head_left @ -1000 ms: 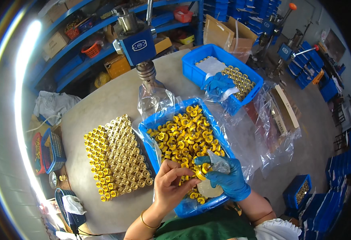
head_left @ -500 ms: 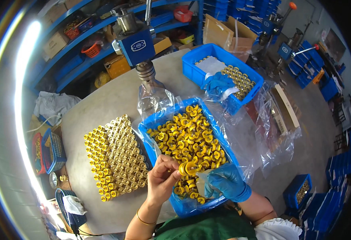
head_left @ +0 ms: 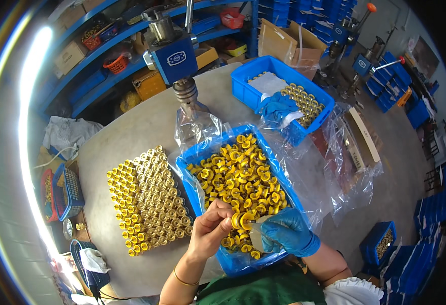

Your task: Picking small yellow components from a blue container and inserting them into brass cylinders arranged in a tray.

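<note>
Over the near part of a blue bin [head_left: 185, 175], my bare left hand [head_left: 210, 231] pinches a yellow flanged spool-like part [head_left: 242, 220] between thumb and fingers. A short metal shaft sticks out of the part to the right. Close by on the right, my right hand [head_left: 290, 234], in a blue glove, is closed around a pale, thin piece of cloth or paper [head_left: 257, 239], which lies against the shaft end. Whether the fingertips touch the shaft is hidden. Loose yellow parts [head_left: 243, 173] of the same kind fill the lined bin below both hands.
Left of the bin, brass-coloured and yellow-topped pieces [head_left: 154, 198] stand in rows on the table [head_left: 96, 168]. A blue press [head_left: 174, 58] rises behind. Farther right are another blue bin [head_left: 243, 86] with metal pieces and a crumpled glove [head_left: 279, 107], clear plastic film [head_left: 309, 188] and an open carton [head_left: 362, 137].
The yellow part has turned from showing its flange face to lying side-on, its shaft now pointing right. My left hand has shifted slightly right; my right hand has moved little.
</note>
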`<state>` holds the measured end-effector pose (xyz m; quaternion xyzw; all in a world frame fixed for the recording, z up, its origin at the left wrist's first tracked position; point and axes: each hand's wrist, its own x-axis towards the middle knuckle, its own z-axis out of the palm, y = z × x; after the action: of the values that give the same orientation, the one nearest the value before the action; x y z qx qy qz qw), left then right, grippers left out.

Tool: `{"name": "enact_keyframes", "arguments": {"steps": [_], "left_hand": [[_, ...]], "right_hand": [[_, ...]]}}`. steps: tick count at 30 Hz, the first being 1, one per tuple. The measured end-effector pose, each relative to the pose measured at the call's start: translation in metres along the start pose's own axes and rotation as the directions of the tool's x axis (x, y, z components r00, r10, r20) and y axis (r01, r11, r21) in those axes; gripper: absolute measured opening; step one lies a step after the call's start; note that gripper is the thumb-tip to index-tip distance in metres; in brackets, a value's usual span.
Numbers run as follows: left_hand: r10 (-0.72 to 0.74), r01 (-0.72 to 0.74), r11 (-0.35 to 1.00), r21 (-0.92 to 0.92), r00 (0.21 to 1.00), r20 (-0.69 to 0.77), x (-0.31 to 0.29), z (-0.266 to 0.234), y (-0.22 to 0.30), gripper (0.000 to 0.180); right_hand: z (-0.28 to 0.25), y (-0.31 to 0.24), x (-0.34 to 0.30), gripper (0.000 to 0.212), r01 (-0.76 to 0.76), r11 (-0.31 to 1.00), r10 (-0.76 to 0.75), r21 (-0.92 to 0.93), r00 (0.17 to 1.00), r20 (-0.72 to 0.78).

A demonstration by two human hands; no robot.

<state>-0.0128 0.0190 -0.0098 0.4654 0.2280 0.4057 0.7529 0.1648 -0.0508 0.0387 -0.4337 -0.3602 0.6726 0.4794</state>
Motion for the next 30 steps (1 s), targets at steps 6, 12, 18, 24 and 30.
{"name": "enact_keyframes", "arguments": {"steps": [6, 12, 18, 24, 30], "left_hand": [[-0.052, 0.051, 0.997, 0.058, 0.998, 0.03, 0.001, -0.002, 0.001, 0.015], [-0.129, 0.131, 0.99, -0.054, 0.991, 0.032, 0.002, 0.0, 0.003, 0.018], [-0.159, 0.171, 0.98, -0.101, 0.981, 0.115, 0.001, -0.004, 0.0, 0.016], [-0.138, 0.132, 0.989, 0.065, 0.987, 0.084, -0.001, -0.01, 0.016, 0.012], [0.256, -0.04, 0.765, 0.642, 0.934, -0.247, -0.013, -0.064, 0.047, 0.002]], "right_hand": [[0.0, 0.002, 0.001, 0.017, 0.023, 1.0, -0.023, 0.007, 1.0, 0.005], [-0.002, 0.004, 0.0, 0.016, 0.03, 0.999, -0.029, -0.013, 0.999, 0.013], [-0.001, 0.005, 0.0, 0.02, 0.055, 0.998, -0.055, -0.022, 0.998, 0.013], [-0.007, 0.012, 0.003, 0.022, 0.021, 0.998, -0.03, 0.063, 0.988, 0.153], [-0.016, 0.019, 0.001, 0.022, 0.128, 0.985, -0.142, 0.114, 0.982, 0.121]]}}
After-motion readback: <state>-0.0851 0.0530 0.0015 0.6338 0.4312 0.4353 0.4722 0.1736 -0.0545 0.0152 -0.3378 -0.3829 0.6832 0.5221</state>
